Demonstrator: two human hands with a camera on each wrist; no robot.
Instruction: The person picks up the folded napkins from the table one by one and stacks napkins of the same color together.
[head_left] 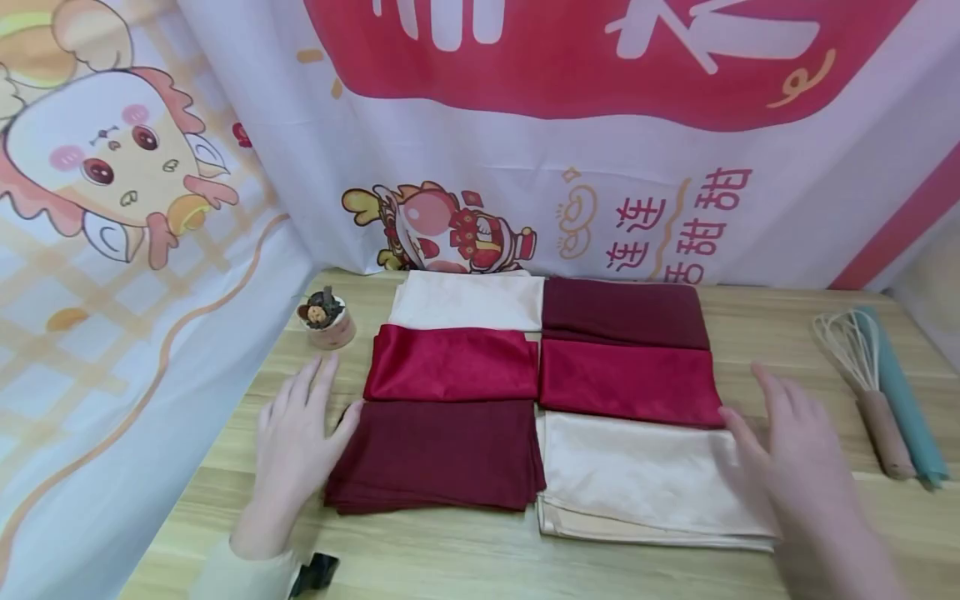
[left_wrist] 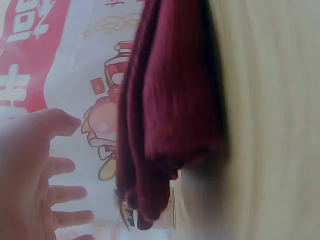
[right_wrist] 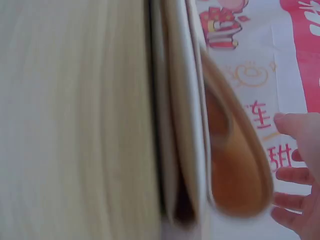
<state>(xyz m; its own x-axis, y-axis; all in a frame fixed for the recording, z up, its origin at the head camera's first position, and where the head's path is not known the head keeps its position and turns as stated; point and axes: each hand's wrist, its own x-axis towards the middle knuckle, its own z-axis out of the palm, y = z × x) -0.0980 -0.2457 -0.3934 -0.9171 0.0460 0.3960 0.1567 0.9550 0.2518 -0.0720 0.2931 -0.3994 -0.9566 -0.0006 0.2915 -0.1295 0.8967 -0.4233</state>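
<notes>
Six folded cloths in a two-by-three block on the worktop point(head_left: 480, 550): cream cloth point(head_left: 468, 300) and maroon cloth point(head_left: 624, 310) at the back, two red cloths point(head_left: 452, 362) in the middle, dark red cloth point(head_left: 438, 454) and beige cloth point(head_left: 645, 475) in front. Left hand point(head_left: 294, 433) spread flat on the worktop, thumb touching the dark red cloth's left edge; right hand point(head_left: 787, 442) spread, fingers straight, at the beige cloth's right edge. Small pot point(head_left: 327, 318) near the back left, whisk point(head_left: 862, 375) well apart on the right.

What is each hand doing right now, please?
Left hand: open, thumb at the dark red cloth.
Right hand: open, over the cream cloth.
</notes>
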